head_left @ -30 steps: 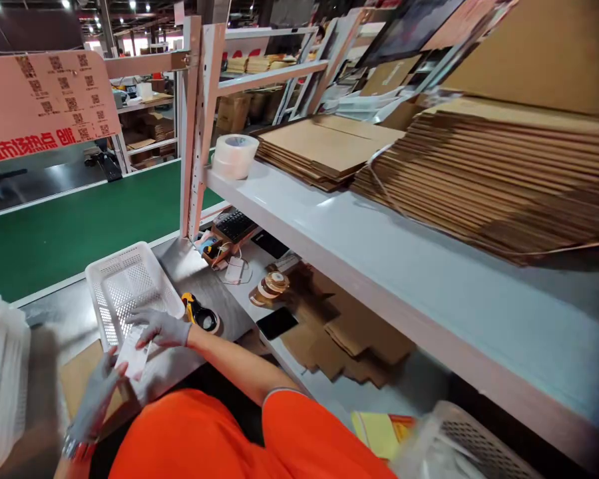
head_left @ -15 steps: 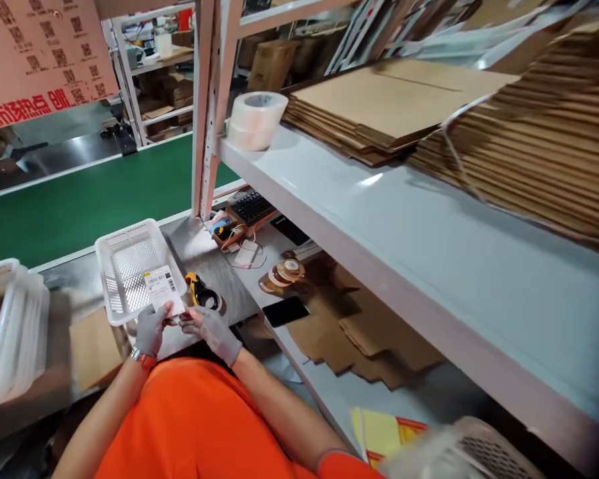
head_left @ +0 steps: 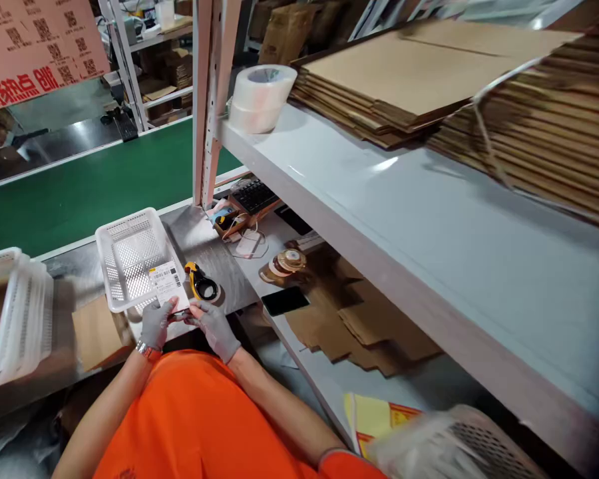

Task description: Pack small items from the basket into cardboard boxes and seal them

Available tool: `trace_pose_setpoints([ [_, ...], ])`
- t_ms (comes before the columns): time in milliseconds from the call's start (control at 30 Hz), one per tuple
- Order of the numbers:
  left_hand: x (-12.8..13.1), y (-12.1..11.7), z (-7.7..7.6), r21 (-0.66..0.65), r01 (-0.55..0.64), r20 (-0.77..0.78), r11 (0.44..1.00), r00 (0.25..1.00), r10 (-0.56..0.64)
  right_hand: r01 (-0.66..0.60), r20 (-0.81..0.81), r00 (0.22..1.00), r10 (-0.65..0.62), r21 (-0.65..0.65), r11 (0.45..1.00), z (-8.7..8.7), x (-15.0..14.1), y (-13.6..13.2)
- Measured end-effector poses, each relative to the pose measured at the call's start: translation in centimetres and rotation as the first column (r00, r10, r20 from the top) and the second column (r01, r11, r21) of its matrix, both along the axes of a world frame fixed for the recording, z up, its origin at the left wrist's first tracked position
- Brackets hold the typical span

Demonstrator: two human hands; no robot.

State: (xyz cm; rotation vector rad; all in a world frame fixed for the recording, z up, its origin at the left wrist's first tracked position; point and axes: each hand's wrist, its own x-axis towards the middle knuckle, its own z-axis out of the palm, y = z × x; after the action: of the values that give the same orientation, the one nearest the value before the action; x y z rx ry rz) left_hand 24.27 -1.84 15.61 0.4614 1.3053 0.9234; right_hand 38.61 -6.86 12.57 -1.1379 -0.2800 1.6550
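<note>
Both my hands wear thin grey gloves and meet in front of my body. Pinched between the fingers of my left hand [head_left: 158, 322] and my right hand [head_left: 214, 327] is the near edge of a white printed label [head_left: 170, 286]. Something small and dark shows at the fingertips, too small to name. Beyond the label lies a white perforated plastic basket [head_left: 130, 256], with nothing visible inside it. To the right of the label, on the metal bench [head_left: 229, 276], rests a yellow and black tape dispenser [head_left: 199, 283].
Stacked white baskets [head_left: 34, 326] and a cardboard piece [head_left: 96, 332] lie to the left. A green conveyor belt [head_left: 90, 176] runs behind. On the right, a white shelf [head_left: 379, 219] bears tape rolls [head_left: 259, 106] and flat cartons [head_left: 379, 83]; below it are a phone [head_left: 285, 301] and a jar [head_left: 284, 265].
The view has shifted slightly, so the bench and shelf items sit a little higher in the picture. My hands keep the label in nearly the same pose.
</note>
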Motion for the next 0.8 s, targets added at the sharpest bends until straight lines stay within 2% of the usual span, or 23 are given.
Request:
trace_pose_setpoints([
  [133,-1.8,-0.1,0.4,0.007,0.008,0.059,1.000,0.998,-0.008,0.019,0.074,0.997,-0.024,0.062,0.998,-0.3,-2.0,-0.4],
  [233,-4.0,-0.5,-0.1,0.021,0.054,0.069,0.998,0.996,-0.055,0.045,0.167,0.984,-0.060,0.090,0.995,-0.4,-4.3,-0.9],
  [333,-6.8,-0.9,-1.6,0.080,0.185,-0.001,0.980,0.983,-0.185,0.067,0.201,0.976,-0.084,0.089,0.994,-0.5,-7.1,-1.6],
  [433,-9.6,-1.4,-3.9,0.131,0.359,-0.141,0.924,0.929,-0.342,0.133,0.212,0.968,-0.138,0.038,0.990,-1.1,-9.8,-2.6],
  [500,-11.2,-1.8,-5.2,0.175,0.461,-0.377,0.870,0.848,-0.373,0.195,0.250,0.949,-0.193,0.014,0.981,-1.6,-11.4,-3.7],
  [533,-11.8,-2.2,-5.6,0.223,0.518,-0.510,0.826,0.784,-0.353,0.219,0.279,0.936,-0.213,0.010,0.976,-1.8,-12.1,-4.3],
  [567,-12.4,-2.5,-5.8,0.286,0.586,-0.614,0.758,0.719,-0.324,0.231,0.314,0.922,-0.225,0.017,0.973,-2.0,-12.7,-5.0],
  [600,-12.8,-2.9,-5.8,0.371,0.657,-0.665,0.656,0.681,-0.306,0.241,0.347,0.908,-0.236,0.029,0.970,-2.1,-13.2,-5.7],
  [633,-13.2,-3.2,-5.7,0.428,0.727,-0.645,0.537,0.662,-0.383,0.233,0.377,0.896,-0.234,0.047,0.971,-2.2,-13.7,-6.4],
  [667,-13.5,-3.4,-5.5,0.403,0.796,-0.588,0.452,0.603,-0.539,0.223,0.395,0.888,-0.234,0.075,0.972,-2.3,-14.0,-7.0],
  [700,-13.7,-3.6,-5.3,0.321,0.846,-0.553,0.426,0.533,-0.641,0.215,0.408,0.881,-0.237,0.100,0.971,-2.5,-14.2,-7.5],
  [800,-13.7,-3.7,-5.4,0.191,0.876,-0.598,0.443,0.462,-0.655,0.176,0.436,0.872,-0.224,0.149,0.973,-3.0,-13.8,-8.6],
])
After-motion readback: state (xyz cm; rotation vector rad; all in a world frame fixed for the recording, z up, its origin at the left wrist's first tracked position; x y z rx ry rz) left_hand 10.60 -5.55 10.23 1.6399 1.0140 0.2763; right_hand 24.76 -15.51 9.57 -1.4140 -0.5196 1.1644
